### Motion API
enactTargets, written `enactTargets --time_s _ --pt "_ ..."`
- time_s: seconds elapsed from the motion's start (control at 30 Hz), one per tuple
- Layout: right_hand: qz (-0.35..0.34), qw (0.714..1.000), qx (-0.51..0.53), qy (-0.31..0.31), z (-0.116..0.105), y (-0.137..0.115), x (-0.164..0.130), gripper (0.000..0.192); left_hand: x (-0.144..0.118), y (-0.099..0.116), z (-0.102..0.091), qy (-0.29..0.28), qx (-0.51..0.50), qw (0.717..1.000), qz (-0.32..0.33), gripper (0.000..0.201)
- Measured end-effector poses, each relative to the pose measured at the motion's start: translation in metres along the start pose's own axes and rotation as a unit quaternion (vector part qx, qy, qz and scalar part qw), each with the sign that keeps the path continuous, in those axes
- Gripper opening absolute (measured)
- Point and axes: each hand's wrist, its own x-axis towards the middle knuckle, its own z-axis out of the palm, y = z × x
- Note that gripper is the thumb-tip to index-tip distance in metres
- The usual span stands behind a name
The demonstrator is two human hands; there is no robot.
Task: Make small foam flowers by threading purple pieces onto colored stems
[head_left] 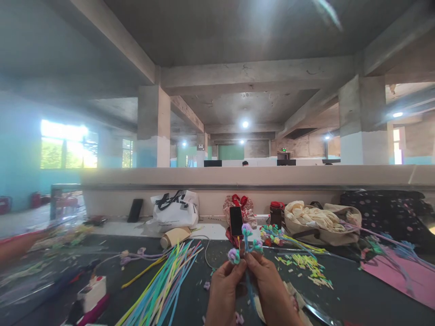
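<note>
Left hand (222, 290): grip closed on the stem below a lilac pompom (234, 256), thumb and fingers pinched. Right hand (268, 290): grip closed on the blue stems of the flower sprig (249, 240), which stands upright between both hands, just above the near counter (353, 294) edge, centre frame.

Sprig: three pipe-cleaner blooms, lilac and teal, one at the top and two lower, touching the fingertips.

Left of the hands: fan of pipe cleaners (166, 280), yellow, green, blue and pink, lying loose on the dark counter; open counter between it and the left wrist. Far left near the edge: white and red tool (91, 294).

Right of the hands: scatter of yellow-green clippings (309, 267); pink sheet (401, 276) at the far right edge; bare dark surface between them.

Behind the sprig: phone (235, 221) propped upright, screen dark; pile of finished flowers (275, 235) just beside it; red-lidded jar (276, 212); cream cloth bag (322, 222); white bag (175, 210) with black lettering, not readable; paper cup (175, 236) on its side.

Back edge: low partition wall (238, 176) running full width
</note>
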Motion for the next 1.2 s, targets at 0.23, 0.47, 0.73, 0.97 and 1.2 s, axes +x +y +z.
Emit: enactTargets --time_s 0.23,0.47,0.73,0.97,1.2 --pt "-0.008 1.0 0.004 -0.004 -0.001 0.002 0.0 0.02 -0.003 0.002 0.004 -0.016 -0.032 0.999 0.007 0.033" --pt "-0.019 1.0 -0.014 -0.011 -0.009 0.007 0.002 0.023 -0.003 0.001 0.006 -0.003 -0.045 0.999 -0.015 0.035" --pt "-0.017 1.0 -0.008 0.022 -0.01 0.003 0.004 0.026 0.01 -0.007 -0.002 -0.031 -0.057 0.998 0.002 0.032" --pt "0.002 0.998 0.056 0.024 -0.007 0.003 0.003 0.023 0.012 -0.013 -0.003 -0.048 -0.072 0.996 0.011 0.032" --pt "0.035 0.992 0.117 0.013 0.006 -0.005 -0.007 0.02 0.004 -0.006 0.002 -0.054 -0.094 0.994 0.017 0.03"
